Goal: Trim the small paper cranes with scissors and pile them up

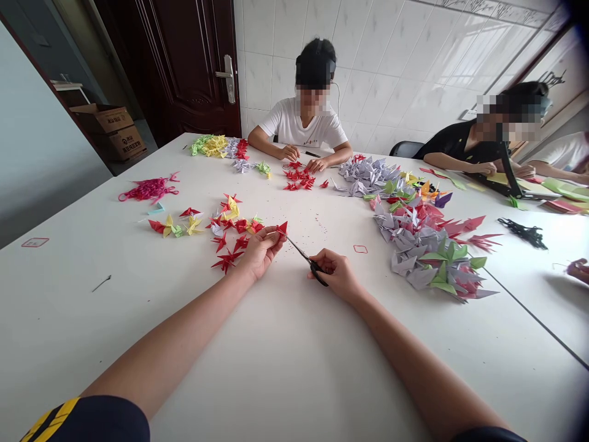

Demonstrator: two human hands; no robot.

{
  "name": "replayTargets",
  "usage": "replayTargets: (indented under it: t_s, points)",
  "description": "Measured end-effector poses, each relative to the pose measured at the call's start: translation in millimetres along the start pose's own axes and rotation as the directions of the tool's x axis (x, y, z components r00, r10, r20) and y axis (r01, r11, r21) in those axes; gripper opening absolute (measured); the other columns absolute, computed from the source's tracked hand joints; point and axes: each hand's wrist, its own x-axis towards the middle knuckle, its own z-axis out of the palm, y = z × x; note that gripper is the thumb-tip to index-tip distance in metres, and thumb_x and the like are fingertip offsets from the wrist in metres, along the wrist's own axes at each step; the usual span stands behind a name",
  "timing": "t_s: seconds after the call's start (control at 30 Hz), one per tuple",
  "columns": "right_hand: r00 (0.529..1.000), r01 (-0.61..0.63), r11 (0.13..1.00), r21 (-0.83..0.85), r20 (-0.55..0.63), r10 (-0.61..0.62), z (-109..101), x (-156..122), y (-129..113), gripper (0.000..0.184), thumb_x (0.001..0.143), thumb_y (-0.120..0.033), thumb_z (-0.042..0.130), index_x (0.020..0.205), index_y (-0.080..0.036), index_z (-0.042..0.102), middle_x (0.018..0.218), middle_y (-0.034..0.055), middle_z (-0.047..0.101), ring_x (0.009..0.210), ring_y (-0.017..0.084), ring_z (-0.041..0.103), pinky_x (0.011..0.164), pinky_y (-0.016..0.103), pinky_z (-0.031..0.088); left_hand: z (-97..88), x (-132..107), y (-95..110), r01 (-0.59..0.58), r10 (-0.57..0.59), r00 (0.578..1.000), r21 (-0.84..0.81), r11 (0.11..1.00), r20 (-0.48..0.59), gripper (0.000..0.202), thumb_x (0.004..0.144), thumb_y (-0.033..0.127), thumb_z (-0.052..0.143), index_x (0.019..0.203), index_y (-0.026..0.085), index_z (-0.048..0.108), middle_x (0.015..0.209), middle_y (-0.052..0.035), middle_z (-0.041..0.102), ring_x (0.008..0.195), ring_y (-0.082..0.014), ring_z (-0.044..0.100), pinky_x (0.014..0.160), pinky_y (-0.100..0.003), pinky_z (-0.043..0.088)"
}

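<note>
My left hand (261, 248) pinches a small red folded paper crane (281, 229) just above the white table (257, 362). My right hand (337, 273) is closed round the black handles of a pair of scissors (307, 258). The scissor blades point up-left, and their tips touch the red crane. Several red, yellow and green folded cranes (225, 230) lie scattered on the table just left of my left hand.
A big heap of grey, red and green folded paper (423, 245) lies to the right. Pink scraps (150, 189) sit at the far left. A person in a white shirt (306, 126) folds red pieces opposite. Another person in black (464, 144) works at the right with a paper cutter (510, 175).
</note>
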Motion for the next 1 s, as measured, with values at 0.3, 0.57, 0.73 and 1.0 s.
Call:
replayTargets:
  t_s: [0.3,0.57,0.73,1.0]
  points:
    - [1.0,0.006,1.0,-0.009,-0.001,-0.006,-0.3,-0.5,-1.2,0.021,0.073,-0.024,0.068,0.094,-0.021,0.062,0.073,0.0022,0.074,0.059,0.014,0.053,0.053,0.027,0.036,-2.7,3.1,-1.8,-0.011,0.011,1.0,0.005,1.0,0.009,0.015,0.076,-0.003,0.064,0.083,0.01,0.065,0.074,-0.0043,0.068,0.07,-0.0094,0.067,0.069,-0.017,0.053]
    - [0.999,0.017,0.999,-0.031,-0.034,-0.018,1.0,0.7,1.0,0.022,0.072,-0.028,0.069,0.091,-0.021,0.063,0.069,0.0005,0.069,0.055,0.013,0.051,0.051,0.027,0.037,-1.9,1.5,-1.3,-0.007,0.007,1.0,0.004,1.0,0.007,0.014,0.077,-0.002,0.064,0.083,0.011,0.066,0.076,-0.0055,0.069,0.071,-0.0094,0.067,0.07,-0.018,0.053]
    - [0.994,0.032,0.995,-0.092,-0.102,-0.042,3.9,-0.9,0.0,0.019,0.07,-0.027,0.067,0.088,-0.022,0.062,0.066,-0.0014,0.065,0.056,0.014,0.056,0.054,0.027,0.04,-1.1,1.9,-2.4,-0.045,0.046,0.999,0.01,0.999,-0.017,0.014,0.075,0.0,0.067,0.083,0.012,0.066,0.078,-0.0042,0.069,0.073,-0.0096,0.067,0.071,-0.018,0.052]
    - [0.965,0.089,0.969,-0.231,-0.219,-0.141,6.8,-4.6,-8.5,0.015,0.073,-0.021,0.06,0.088,-0.024,0.058,0.067,-0.0007,0.069,0.065,0.018,0.065,0.058,0.028,0.043,-2.2,4.3,-4.4,-0.067,0.067,0.997,0.004,0.998,-0.038,0.014,0.074,0.001,0.07,0.082,0.012,0.067,0.079,-0.0036,0.069,0.074,-0.0089,0.066,0.073,-0.019,0.053]
